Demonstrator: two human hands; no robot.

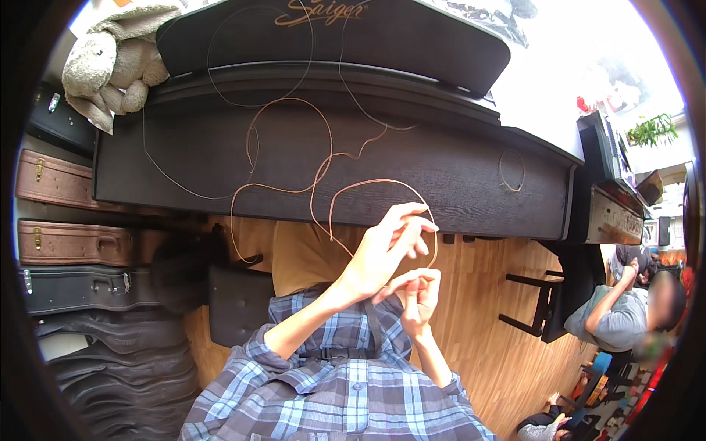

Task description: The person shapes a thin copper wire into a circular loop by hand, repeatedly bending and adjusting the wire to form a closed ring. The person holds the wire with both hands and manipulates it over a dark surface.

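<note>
A copper-coloured wound string (377, 181), like a guitar string, loops up over the dark piano's front edge and curves down to my hands. My left hand (393, 246) has its fingers bent around the string near the fingertips. Just below it, my right hand (418, 294) is closed in a pinch where the string's lower end runs in. More copper-coloured string (294, 101) lies in loose, crossing curves on the piano lid (456, 165). Thin silvery strings (176, 185) spread beyond it, and a small coiled string (512, 170) rests apart on the right.
A grey plush rabbit (92, 66) sits at the far left. Brown instrument cases (73, 242) and black cases (88, 290) stack along the left, beside a black padded seat (239, 305). At the right are a black stand (540, 305) and another person in a grey shirt (614, 312).
</note>
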